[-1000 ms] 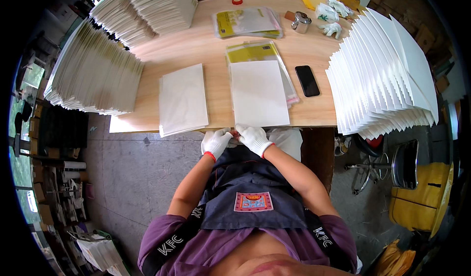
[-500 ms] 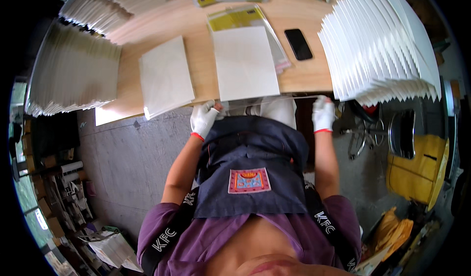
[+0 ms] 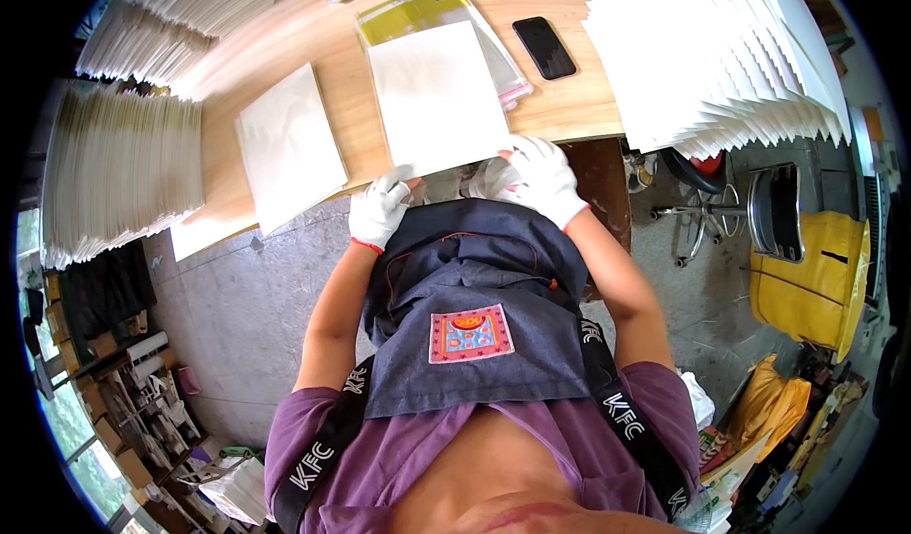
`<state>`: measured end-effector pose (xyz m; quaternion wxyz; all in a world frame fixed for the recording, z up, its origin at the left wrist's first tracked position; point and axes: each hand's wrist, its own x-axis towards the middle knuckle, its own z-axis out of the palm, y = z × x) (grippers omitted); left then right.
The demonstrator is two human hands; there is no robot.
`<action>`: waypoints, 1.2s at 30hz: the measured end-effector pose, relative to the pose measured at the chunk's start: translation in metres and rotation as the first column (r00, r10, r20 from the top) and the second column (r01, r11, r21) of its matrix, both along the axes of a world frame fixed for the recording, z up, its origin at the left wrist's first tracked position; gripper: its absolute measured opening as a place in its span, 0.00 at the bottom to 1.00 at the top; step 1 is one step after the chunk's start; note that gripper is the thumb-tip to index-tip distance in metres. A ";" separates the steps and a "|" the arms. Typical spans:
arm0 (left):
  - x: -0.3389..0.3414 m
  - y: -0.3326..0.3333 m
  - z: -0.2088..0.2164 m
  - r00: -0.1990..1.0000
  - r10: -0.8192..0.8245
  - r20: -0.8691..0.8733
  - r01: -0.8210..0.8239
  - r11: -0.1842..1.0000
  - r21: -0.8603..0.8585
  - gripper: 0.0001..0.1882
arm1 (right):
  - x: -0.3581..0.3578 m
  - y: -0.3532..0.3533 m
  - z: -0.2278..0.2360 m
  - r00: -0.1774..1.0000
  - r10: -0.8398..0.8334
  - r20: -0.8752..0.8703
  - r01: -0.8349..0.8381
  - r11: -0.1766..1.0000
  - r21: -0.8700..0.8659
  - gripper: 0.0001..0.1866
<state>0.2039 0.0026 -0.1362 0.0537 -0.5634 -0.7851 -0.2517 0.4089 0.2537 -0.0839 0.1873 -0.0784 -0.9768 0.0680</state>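
White gloves with red cuffs and bare fingertips cover both my hands at the table's front edge. My left hand (image 3: pixel 381 206) is closed, its thumb and fingertips pinching clear plastic film (image 3: pixel 446 187), which is hard to make out against the dark apron. My right hand (image 3: pixel 544 181) has its fingers bent around a bunched part of that film, beside the front right corner of a white sheet stack (image 3: pixel 441 97). The stack lies on clear bags with a yellow-green print (image 3: pixel 418 14). Left of it rests another white sheet pile (image 3: pixel 292 149).
Tall stacks of white sheets stand at the left (image 3: pixel 123 164) and fanned at the right (image 3: pixel 702 50). A black phone (image 3: pixel 544 48) lies on the wooden table (image 3: pixel 588 116). Right of me are a wheeled chair (image 3: pixel 773 213) and a yellow case (image 3: pixel 807 292).
My right hand has moved left from the table's right part to the sheet stack's corner. The film stretched between my hands is now slack and bunched. My view has shifted slightly.
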 end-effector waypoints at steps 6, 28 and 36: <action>0.008 -0.011 -0.009 0.940 0.277 0.200 -0.296 0.953 0.068 0.06 | -0.027 -0.003 -0.034 0.973 -0.201 0.114 0.231 0.812 -0.536 0.13; -0.076 -0.134 0.086 0.544 0.402 0.736 -0.756 0.615 0.222 0.15 | -0.188 -0.119 -0.007 0.965 0.155 0.211 0.196 0.105 -0.975 0.12; -0.122 -0.187 -0.014 0.646 0.762 0.056 -0.761 0.648 -0.031 0.25 | -0.233 -0.161 0.002 0.881 0.178 0.438 0.155 0.767 -0.623 0.24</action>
